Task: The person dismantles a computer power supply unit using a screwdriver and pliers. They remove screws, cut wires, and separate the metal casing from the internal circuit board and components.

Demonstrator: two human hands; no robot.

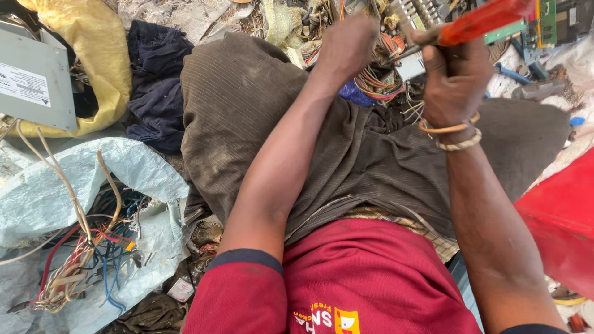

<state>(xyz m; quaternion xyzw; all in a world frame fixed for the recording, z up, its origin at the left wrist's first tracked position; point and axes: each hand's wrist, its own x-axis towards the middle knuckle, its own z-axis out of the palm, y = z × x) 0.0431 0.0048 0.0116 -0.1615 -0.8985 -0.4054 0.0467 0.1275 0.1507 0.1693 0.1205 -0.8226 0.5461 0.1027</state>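
The right hand point(455, 77) is gripping an orange-handled tool point(482, 20), fingers wrapped tight around the handle. The left hand point(346, 46) is closing on a tangle of coloured wires point(377, 80), which is lying between the two hands and just beneath them. Well left of the left hand, a pale sack point(62, 179) is holding more loose wires point(80, 260).
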